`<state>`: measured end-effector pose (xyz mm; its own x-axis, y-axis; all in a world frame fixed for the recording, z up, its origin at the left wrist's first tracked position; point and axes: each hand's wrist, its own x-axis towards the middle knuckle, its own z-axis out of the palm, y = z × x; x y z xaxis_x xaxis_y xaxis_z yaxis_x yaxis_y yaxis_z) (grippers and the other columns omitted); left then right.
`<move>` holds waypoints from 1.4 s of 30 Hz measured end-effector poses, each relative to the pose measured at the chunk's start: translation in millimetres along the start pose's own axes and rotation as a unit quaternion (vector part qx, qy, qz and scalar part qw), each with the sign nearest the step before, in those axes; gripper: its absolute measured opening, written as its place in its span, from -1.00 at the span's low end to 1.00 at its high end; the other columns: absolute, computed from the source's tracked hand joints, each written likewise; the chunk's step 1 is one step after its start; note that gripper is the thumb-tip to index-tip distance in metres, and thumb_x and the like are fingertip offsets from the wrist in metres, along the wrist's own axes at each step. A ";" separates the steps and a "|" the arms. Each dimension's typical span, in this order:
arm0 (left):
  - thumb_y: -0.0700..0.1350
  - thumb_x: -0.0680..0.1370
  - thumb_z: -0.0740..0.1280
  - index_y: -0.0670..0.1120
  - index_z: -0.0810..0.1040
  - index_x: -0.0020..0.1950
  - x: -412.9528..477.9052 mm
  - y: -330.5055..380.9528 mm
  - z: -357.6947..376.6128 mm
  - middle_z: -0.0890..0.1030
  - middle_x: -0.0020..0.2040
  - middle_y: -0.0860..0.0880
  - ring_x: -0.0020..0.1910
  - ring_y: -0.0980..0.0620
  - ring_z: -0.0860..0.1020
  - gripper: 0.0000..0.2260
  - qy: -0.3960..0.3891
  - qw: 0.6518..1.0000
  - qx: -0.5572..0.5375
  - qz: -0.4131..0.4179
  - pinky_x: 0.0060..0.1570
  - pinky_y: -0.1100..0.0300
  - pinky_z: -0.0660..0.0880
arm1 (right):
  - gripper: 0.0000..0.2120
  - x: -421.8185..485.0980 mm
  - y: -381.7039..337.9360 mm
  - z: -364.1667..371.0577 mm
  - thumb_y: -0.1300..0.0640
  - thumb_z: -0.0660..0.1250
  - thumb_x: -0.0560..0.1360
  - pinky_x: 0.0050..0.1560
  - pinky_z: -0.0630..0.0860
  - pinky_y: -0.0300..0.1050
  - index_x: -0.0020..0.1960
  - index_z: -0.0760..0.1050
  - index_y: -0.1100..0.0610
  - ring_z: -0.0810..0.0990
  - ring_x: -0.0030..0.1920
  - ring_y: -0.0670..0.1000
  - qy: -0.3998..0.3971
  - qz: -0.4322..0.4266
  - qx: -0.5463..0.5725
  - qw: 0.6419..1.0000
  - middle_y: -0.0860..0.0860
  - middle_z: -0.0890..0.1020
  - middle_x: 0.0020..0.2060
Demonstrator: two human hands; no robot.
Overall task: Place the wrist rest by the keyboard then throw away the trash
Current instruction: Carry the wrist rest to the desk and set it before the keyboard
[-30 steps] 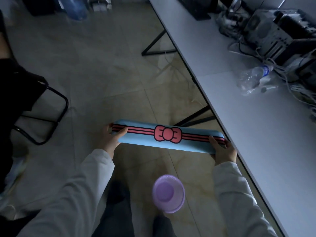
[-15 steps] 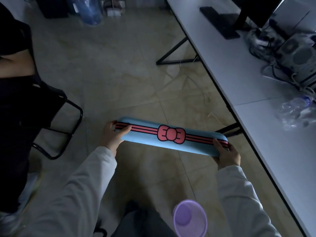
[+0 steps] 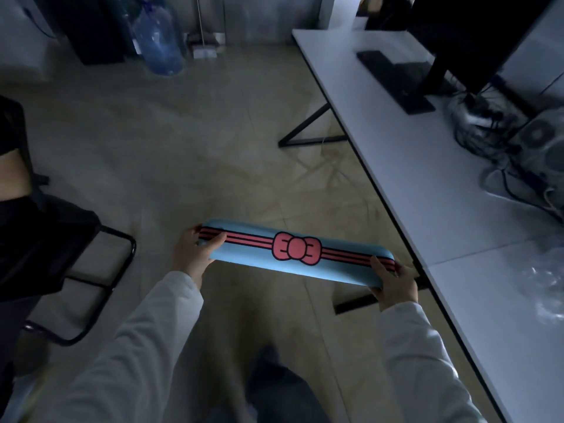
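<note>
Wrist rest: the long blue wrist rest [image 3: 293, 254], with red stripes and a red bow at its middle, was held level in the air over the floor, just off the near long edge of the bench [image 3: 427, 184]
Left hand: the left hand [image 3: 192, 254] was closed round the rest's left end, thumb lying across the stripes on top
Right hand: the right hand [image 3: 393, 283] was closed round the rest's right end, thumb on top, close to the bench edge
Keyboard: the dark keyboard [image 3: 393, 79] lay toward the far end of the bench, well apart from the rest
Trash: crumpled clear plastic [image 3: 546, 285] lay on the bench by its right edge, blurred
</note>
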<state>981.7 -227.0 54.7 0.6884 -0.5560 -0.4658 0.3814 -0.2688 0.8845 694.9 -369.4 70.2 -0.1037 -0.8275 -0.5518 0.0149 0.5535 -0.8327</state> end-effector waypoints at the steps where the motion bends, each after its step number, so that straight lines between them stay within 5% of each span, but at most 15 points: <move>1: -0.14 0.37 0.46 -0.15 0.42 0.26 9.6 7.7 9.0 0.52 0.26 -0.19 0.23 -0.16 0.51 -0.51 -0.002 1.000 0.002 0.005 0.08 -0.01 0.52 | -0.63 12.2 -9.3 4.1 0.23 0.38 0.42 -0.45 0.57 -0.26 0.19 0.44 0.29 0.48 0.02 0.11 -0.003 -0.001 0.000 1.000 0.14 0.48 0.01; 9: -0.20 0.41 0.42 -0.08 0.41 0.12 74.1 56.5 76.7 0.50 0.13 -0.11 0.15 -0.11 0.49 -0.67 0.000 1.000 -0.005 0.020 0.06 0.01 0.46 | -0.62 84.7 -66.0 33.6 0.23 0.37 0.43 -0.49 0.53 -0.29 0.21 0.43 0.31 0.47 0.00 0.11 -0.002 -0.012 0.000 1.000 0.14 0.48 0.01; 13: -0.21 0.41 0.42 -0.13 0.43 0.17 113.0 74.7 110.7 0.53 0.15 -0.14 0.15 -0.13 0.52 -0.64 -0.028 0.999 0.004 0.016 0.03 0.02 0.49 | -0.61 117.8 -81.2 44.0 0.22 0.38 0.42 -0.29 0.50 -0.13 0.22 0.43 0.26 0.49 -0.05 0.09 0.020 -0.002 0.022 1.000 0.13 0.48 0.02; 17: -0.23 0.42 0.41 -0.17 0.39 0.27 156.9 95.2 148.7 0.50 0.15 -0.12 0.12 -0.08 0.50 -0.56 -0.048 0.999 0.009 0.015 0.03 0.08 0.46 | -0.63 150.3 -101.5 59.0 0.23 0.39 0.41 -0.41 0.57 -0.21 0.19 0.44 0.24 0.49 -0.03 0.09 0.055 -0.007 0.050 0.997 0.13 0.49 0.02; 23: -0.21 0.42 0.41 -0.17 0.37 0.31 244.3 135.5 186.6 0.52 0.15 -0.13 0.10 -0.08 0.53 -0.52 -0.104 0.994 0.026 0.001 0.17 0.03 0.48 | -0.64 202.6 -135.9 106.3 0.20 0.41 0.39 -0.14 0.56 -0.01 0.16 0.46 0.24 0.48 0.04 0.13 0.097 -0.026 0.044 0.994 0.03 0.52 -0.18; 30: -0.25 0.40 0.42 -0.10 0.38 0.16 352.5 191.9 212.8 0.52 -0.08 -0.02 -0.11 0.05 0.54 -0.62 -0.124 0.992 0.017 0.002 -0.12 0.19 0.50 | -0.68 261.1 -179.7 187.1 0.13 0.45 0.35 0.11 0.53 0.27 0.07 0.47 0.15 0.52 0.07 0.20 0.126 -0.024 0.000 0.992 0.13 0.54 -0.06; 34: -0.19 0.37 0.45 -0.09 0.39 0.19 410.7 210.0 224.4 0.52 0.12 -0.12 0.08 -0.10 0.54 -0.56 -0.135 0.990 0.046 -0.012 0.03 0.07 0.50 | -0.78 291.0 -195.2 221.9 0.18 0.42 0.39 0.07 0.58 0.14 -0.01 0.46 0.16 0.52 -0.01 0.15 0.131 -0.020 0.024 0.991 0.08 0.55 -0.16; 36: -0.16 0.37 0.46 -0.05 0.40 0.19 432.5 215.0 235.8 0.51 0.16 -0.11 0.11 -0.08 0.53 -0.56 -0.160 0.986 0.053 -0.021 0.05 0.08 0.49 | -0.92 300.6 -201.9 232.0 0.18 0.37 0.42 -0.19 0.63 -0.14 -0.11 0.48 0.11 0.54 -0.13 0.09 0.124 -0.028 0.019 0.992 0.00 0.55 -0.22; 38: -0.14 0.36 0.46 -0.01 0.40 0.18 451.4 219.7 252.0 0.51 0.15 -0.08 0.11 -0.06 0.54 -0.56 -0.179 0.982 0.059 -0.026 0.02 0.11 0.49 | -0.94 313.1 -210.2 239.0 0.20 0.34 0.45 -0.29 0.59 -0.20 -0.17 0.48 0.08 0.53 -0.20 0.03 0.131 -0.029 0.026 0.991 0.02 0.55 -0.21; 42: -0.09 0.32 0.48 0.01 0.38 0.15 488.9 231.5 290.7 0.50 0.16 -0.10 0.14 -0.10 0.52 -0.54 -0.197 0.977 0.078 -0.039 0.11 0.03 0.49 | -0.63 350.5 -231.1 252.5 0.25 0.39 0.41 0.06 0.50 0.06 0.19 0.44 0.27 0.48 0.02 0.13 0.183 -0.002 0.095 0.979 0.14 0.51 0.00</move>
<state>1227.1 -789.6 39.6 0.3586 -0.7805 -0.5121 0.3037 -0.4212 0.8546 906.2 -811.2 57.8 -0.4525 -0.7213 -0.5244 0.1957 0.4934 -0.8475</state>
